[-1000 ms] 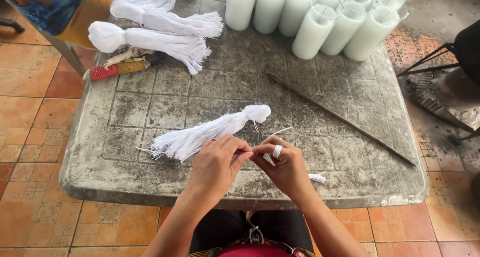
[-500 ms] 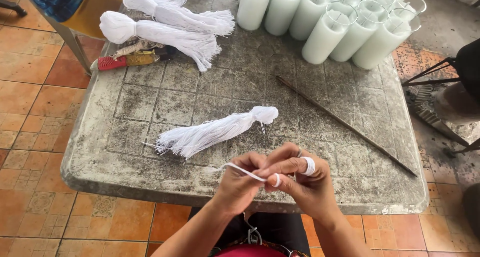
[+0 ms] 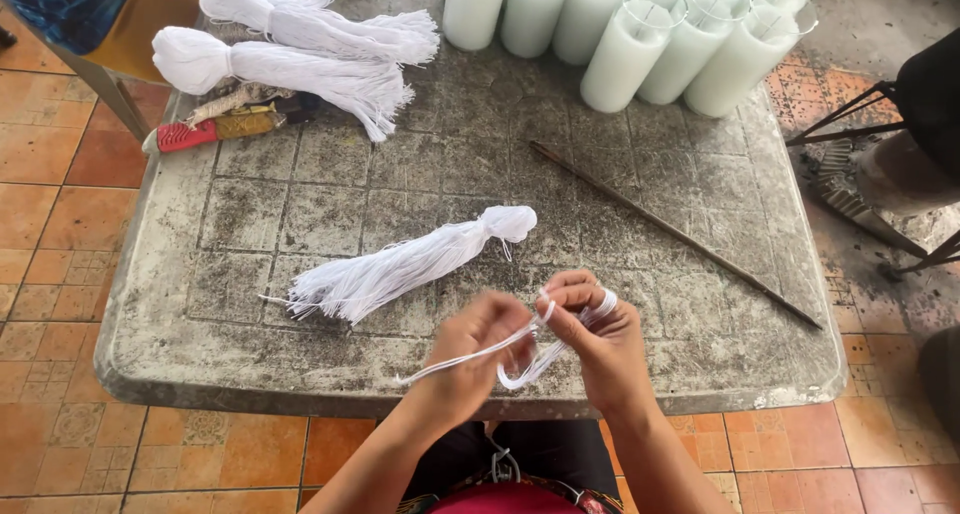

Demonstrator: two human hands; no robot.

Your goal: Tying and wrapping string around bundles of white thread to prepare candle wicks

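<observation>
Left hand [image 3: 478, 346] and right hand [image 3: 590, 336] both pinch white string [image 3: 520, 359] at near counter [image 3: 200, 369] edge, loops slack. Risk: loops tangle or slip off fingers. Tied string bundle [image 3: 410, 264] just beyond.

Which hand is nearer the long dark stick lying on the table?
Right. The right hand sits just below-left of the stick, apart from it; the left hand is farther left, both working white string.
</observation>
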